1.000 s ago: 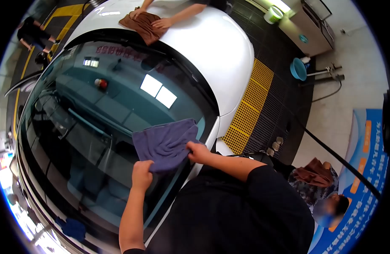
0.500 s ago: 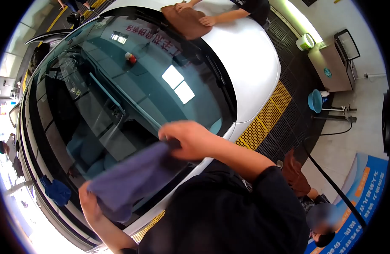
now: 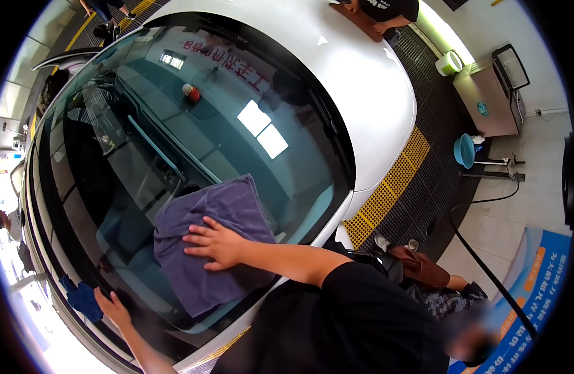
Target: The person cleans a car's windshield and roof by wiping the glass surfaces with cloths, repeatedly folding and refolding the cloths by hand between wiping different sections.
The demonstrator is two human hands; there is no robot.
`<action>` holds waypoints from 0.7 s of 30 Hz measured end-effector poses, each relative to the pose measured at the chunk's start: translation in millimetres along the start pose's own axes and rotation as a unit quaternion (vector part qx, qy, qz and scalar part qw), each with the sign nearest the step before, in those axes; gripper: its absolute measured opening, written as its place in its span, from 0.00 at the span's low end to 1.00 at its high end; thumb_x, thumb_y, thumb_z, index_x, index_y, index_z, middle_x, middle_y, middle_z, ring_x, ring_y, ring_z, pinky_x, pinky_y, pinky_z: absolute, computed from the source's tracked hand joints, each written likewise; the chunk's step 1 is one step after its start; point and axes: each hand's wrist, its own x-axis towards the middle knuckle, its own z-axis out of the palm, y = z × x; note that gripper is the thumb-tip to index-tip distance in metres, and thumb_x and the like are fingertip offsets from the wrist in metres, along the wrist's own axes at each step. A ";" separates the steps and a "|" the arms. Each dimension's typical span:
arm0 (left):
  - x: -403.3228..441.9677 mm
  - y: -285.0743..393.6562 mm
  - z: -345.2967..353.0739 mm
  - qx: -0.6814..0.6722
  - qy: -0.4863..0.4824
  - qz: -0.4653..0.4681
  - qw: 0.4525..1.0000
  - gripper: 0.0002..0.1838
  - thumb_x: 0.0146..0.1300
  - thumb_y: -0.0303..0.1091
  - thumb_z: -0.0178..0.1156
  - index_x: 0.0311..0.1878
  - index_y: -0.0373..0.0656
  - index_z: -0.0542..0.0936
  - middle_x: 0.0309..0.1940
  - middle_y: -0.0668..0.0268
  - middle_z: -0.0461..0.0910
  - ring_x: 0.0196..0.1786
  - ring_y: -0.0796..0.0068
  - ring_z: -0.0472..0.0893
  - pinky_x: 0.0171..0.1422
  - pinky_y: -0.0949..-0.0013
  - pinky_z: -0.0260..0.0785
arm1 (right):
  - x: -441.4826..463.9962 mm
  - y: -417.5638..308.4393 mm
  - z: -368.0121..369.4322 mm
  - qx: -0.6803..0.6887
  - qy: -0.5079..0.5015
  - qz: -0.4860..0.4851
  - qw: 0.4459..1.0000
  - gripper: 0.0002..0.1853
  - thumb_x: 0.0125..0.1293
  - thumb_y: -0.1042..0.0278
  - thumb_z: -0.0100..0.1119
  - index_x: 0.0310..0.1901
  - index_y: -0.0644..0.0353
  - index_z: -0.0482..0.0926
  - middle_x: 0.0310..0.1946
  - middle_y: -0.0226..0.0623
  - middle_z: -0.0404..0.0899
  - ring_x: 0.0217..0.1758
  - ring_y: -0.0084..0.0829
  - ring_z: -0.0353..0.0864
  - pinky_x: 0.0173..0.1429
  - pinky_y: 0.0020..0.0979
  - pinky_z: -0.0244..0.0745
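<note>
A purple towel [image 3: 203, 199] lies spread on the windscreen [image 3: 280, 206] of a white car. My right hand [image 3: 215, 245] rests flat on top of it, fingers spread and pressing the cloth. Further left, my left hand [image 3: 114, 308] is stretched out on the dark glass near the roof edge and holds nothing. Just beyond its fingertips lies a crumpled dark blue cloth [image 3: 82, 298]; whether the fingers touch it I cannot tell.
At the bonnet [image 3: 361, 124], another person's hands are on a brown cloth [image 3: 356, 22]. A person with a brown cloth [image 3: 417, 267] is close at lower right. A blue basin [image 3: 464, 151], a green-and-white bucket [image 3: 449, 63] and a black hose [image 3: 486, 268] are along the right.
The purple towel went from held up between both hands to lying on the windscreen. My left hand let go and moved left. The other person's brown cloth slid towards the car's front.
</note>
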 end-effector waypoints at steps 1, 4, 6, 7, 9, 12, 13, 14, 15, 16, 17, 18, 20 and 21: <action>-8.4 -19.3 1.6 0.017 0.015 -0.008 1.000 0.28 0.76 0.43 0.49 0.71 0.33 0.64 0.71 0.45 0.63 0.74 0.46 0.62 0.77 0.55 0.52 | -1.7 8.7 -5.5 -0.003 -0.002 0.032 0.999 0.37 0.58 0.41 0.59 0.70 0.42 0.69 0.76 0.36 0.59 0.82 0.42 0.47 0.79 0.59 0.32; -22.9 -66.3 8.2 0.082 -0.009 -0.052 0.995 0.33 0.78 0.53 0.41 0.75 0.37 0.59 0.76 0.48 0.57 0.77 0.47 0.57 0.81 0.54 0.44 | -7.9 40.5 -37.7 -0.038 -0.007 0.141 0.989 0.37 0.57 0.43 0.62 0.69 0.41 0.69 0.75 0.36 0.61 0.81 0.43 0.49 0.78 0.60 0.39; -23.2 -60.7 8.2 0.124 -0.031 -0.096 0.987 0.34 0.78 0.54 0.40 0.77 0.40 0.58 0.77 0.51 0.55 0.78 0.48 0.55 0.81 0.54 0.42 | -32.2 75.1 -70.3 -0.089 0.018 0.255 0.963 0.36 0.57 0.44 0.62 0.69 0.43 0.70 0.74 0.34 0.61 0.81 0.43 0.50 0.78 0.59 0.41; -21.0 -54.0 6.4 0.144 -0.040 -0.120 0.981 0.34 0.78 0.55 0.39 0.77 0.42 0.57 0.78 0.52 0.54 0.78 0.48 0.55 0.81 0.54 0.41 | -56.2 101.9 -78.5 -0.116 0.045 0.314 0.941 0.36 0.57 0.45 0.61 0.68 0.44 0.71 0.75 0.33 0.61 0.80 0.42 0.50 0.78 0.59 0.41; -21.5 -57.2 5.5 0.120 -0.017 -0.098 0.988 0.34 0.78 0.56 0.39 0.78 0.45 0.55 0.79 0.56 0.53 0.79 0.49 0.53 0.82 0.54 0.41 | -121.7 157.4 -87.2 -0.181 0.113 0.445 0.870 0.35 0.58 0.48 0.61 0.69 0.43 0.70 0.75 0.35 0.60 0.80 0.45 0.52 0.79 0.55 0.41; -24.8 -52.7 5.6 0.133 -0.032 -0.119 0.983 0.34 0.78 0.55 0.39 0.79 0.46 0.55 0.79 0.59 0.53 0.79 0.51 0.53 0.82 0.55 0.40 | -190.0 217.8 -83.5 -0.188 0.133 0.653 0.722 0.38 0.71 0.42 0.47 0.77 0.49 0.54 0.79 0.41 0.49 0.81 0.51 0.47 0.78 0.62 0.36; -26.8 -51.9 6.6 0.140 -0.027 -0.117 0.983 0.34 0.78 0.55 0.39 0.79 0.46 0.55 0.79 0.59 0.53 0.79 0.52 0.53 0.82 0.55 0.39 | -177.2 226.4 -81.6 -0.209 0.121 0.681 0.692 0.37 0.73 0.40 0.43 0.77 0.51 0.55 0.79 0.41 0.50 0.80 0.56 0.47 0.77 0.63 0.38; -25.4 -51.1 6.6 0.146 -0.022 -0.114 0.982 0.34 0.78 0.56 0.39 0.79 0.47 0.55 0.79 0.60 0.53 0.80 0.53 0.53 0.82 0.55 0.39 | -161.4 233.5 -74.6 -0.245 0.107 0.677 0.686 0.36 0.73 0.41 0.44 0.75 0.54 0.58 0.77 0.44 0.53 0.78 0.59 0.49 0.76 0.65 0.42; -25.4 -58.0 8.2 0.148 -0.017 -0.113 0.982 0.34 0.78 0.56 0.39 0.79 0.47 0.55 0.79 0.60 0.53 0.80 0.53 0.53 0.82 0.55 0.39 | -129.7 230.6 -63.8 -0.284 0.095 0.671 0.678 0.36 0.72 0.41 0.45 0.74 0.57 0.61 0.76 0.46 0.56 0.77 0.63 0.51 0.74 0.67 0.45; -27.6 -54.8 7.8 0.159 -0.021 -0.122 0.979 0.34 0.78 0.56 0.38 0.79 0.49 0.54 0.79 0.62 0.53 0.80 0.55 0.51 0.82 0.54 0.38 | -84.9 213.3 -74.4 -0.239 0.082 0.615 0.747 0.35 0.70 0.43 0.48 0.69 0.64 0.66 0.72 0.53 0.61 0.73 0.67 0.56 0.71 0.70 0.50; -28.5 -48.8 7.5 0.166 -0.026 -0.130 0.977 0.34 0.78 0.56 0.38 0.79 0.50 0.54 0.79 0.62 0.53 0.80 0.55 0.51 0.82 0.54 0.38 | -42.9 199.5 -47.1 -0.339 0.030 0.519 0.784 0.35 0.67 0.46 0.50 0.67 0.68 0.66 0.69 0.59 0.62 0.72 0.68 0.57 0.70 0.71 0.51; -26.7 -43.8 6.4 0.173 -0.030 -0.135 0.975 0.34 0.78 0.57 0.38 0.79 0.50 0.54 0.79 0.62 0.53 0.81 0.55 0.51 0.82 0.53 0.38 | 14.6 147.1 -39.6 -0.352 0.059 0.394 0.847 0.36 0.67 0.48 0.52 0.67 0.68 0.65 0.70 0.60 0.60 0.73 0.68 0.55 0.71 0.72 0.49; -27.3 -44.4 5.8 0.172 -0.026 -0.133 0.976 0.33 0.78 0.56 0.37 0.79 0.52 0.54 0.80 0.63 0.52 0.81 0.56 0.50 0.82 0.53 0.38 | 106.9 33.1 -33.2 -0.199 0.030 0.226 0.953 0.38 0.63 0.49 0.55 0.69 0.65 0.64 0.71 0.58 0.59 0.74 0.67 0.54 0.74 0.68 0.46; -28.4 -43.8 4.1 0.156 -0.027 -0.134 0.978 0.33 0.78 0.56 0.37 0.79 0.52 0.54 0.80 0.63 0.52 0.81 0.56 0.50 0.82 0.53 0.38 | 128.6 -10.2 -18.9 -0.100 -0.009 0.116 0.988 0.39 0.61 0.48 0.56 0.70 0.62 0.65 0.73 0.52 0.59 0.75 0.64 0.54 0.76 0.65 0.45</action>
